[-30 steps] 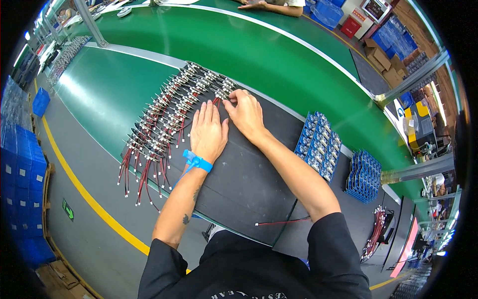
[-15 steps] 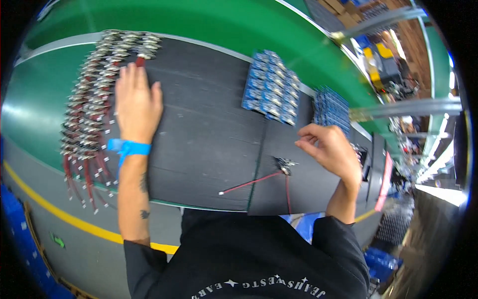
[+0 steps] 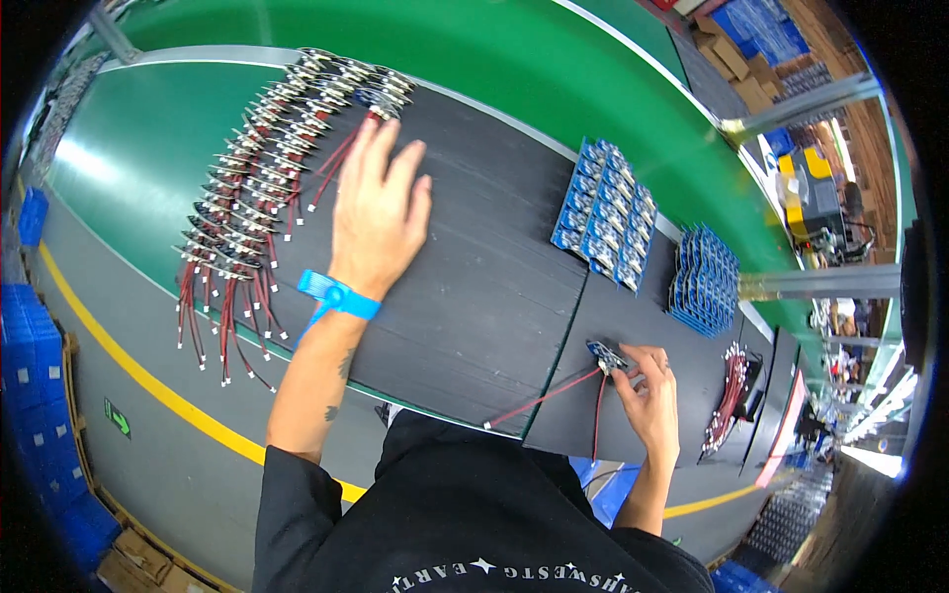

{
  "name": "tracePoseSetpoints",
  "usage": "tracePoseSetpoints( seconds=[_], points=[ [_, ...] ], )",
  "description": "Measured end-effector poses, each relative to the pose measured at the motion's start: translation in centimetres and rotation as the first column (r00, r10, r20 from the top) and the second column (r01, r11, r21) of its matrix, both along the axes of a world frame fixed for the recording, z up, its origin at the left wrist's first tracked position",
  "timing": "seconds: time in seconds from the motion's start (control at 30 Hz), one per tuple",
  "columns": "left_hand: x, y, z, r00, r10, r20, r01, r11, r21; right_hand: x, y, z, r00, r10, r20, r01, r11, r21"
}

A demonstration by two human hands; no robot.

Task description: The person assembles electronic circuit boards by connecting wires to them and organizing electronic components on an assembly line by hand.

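Note:
My left hand (image 3: pixel 378 222), with a blue band (image 3: pixel 338 295) on its wrist, lies over the dark mat with fingers stretched apart. Its fingertips reach the near edge of long rows of small circuit boards with red wires (image 3: pixel 267 163), partly covering the end board and its wires. My right hand (image 3: pixel 649 395) pinches the edge of a single small circuit board (image 3: pixel 605 357) between thumb and fingers. Two dark red wires (image 3: pixel 544 399) run from that board across the mat, one ending in a white connector.
Blue circuit-board panels (image 3: pixel 605 212) lie at the back right, beside a stack of similar panels (image 3: pixel 704 282). A bundle of red wires with white connectors (image 3: pixel 729 397) rests farther right. Metal posts (image 3: pixel 820 284) rise beyond the bench. Blue crates (image 3: pixel 40 376) stand on the floor at left.
My right hand has come down to the small board and now pinches it. My left hand remains by the board rows, its fingers more spread. The whole view has shifted.

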State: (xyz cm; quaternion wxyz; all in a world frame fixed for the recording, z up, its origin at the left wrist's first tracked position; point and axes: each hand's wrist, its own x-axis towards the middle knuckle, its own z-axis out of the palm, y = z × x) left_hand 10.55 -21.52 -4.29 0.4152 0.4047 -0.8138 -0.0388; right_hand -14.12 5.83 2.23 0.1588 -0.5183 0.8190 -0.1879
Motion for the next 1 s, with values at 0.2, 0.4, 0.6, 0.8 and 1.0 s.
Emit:
tracePoseSetpoints(
  seconds=[0.2, 0.4, 0.6, 0.8, 1.0],
  points=[
    [-0.5, 2.0, 0.6, 0.985, -0.165, 0.047, 0.164, 0.986, 0.011, 0.9, 0.3, -1.0, 0.989, 0.003, -0.150, -0.018, 0.995, -0.096],
    [1.8, -1.1, 0.0, 0.941, 0.252, 0.227, -0.262, 0.965, 0.018, 0.5, 0.9, -1.7, 0.995, -0.032, -0.097, 0.018, 0.989, -0.146],
    [1.8, -1.4, -2.4, 0.855, 0.247, 0.456, -0.320, 0.943, 0.090, -0.1, 1.1, -2.1, 0.990, 0.028, -0.140, -0.038, 0.997, -0.072],
    [1.6, -1.3, -2.7, 0.871, 0.269, 0.411, -0.307, 0.951, 0.028, 0.8, 1.2, -2.3, 0.983, -0.075, -0.168, 0.052, 0.989, -0.135],
    [1.6, -1.2, -3.1, 0.899, 0.245, 0.363, -0.295, 0.952, 0.088, 1.3, 1.1, -1.5, 0.986, -0.017, -0.164, -0.001, 0.994, -0.107]
  ],
)
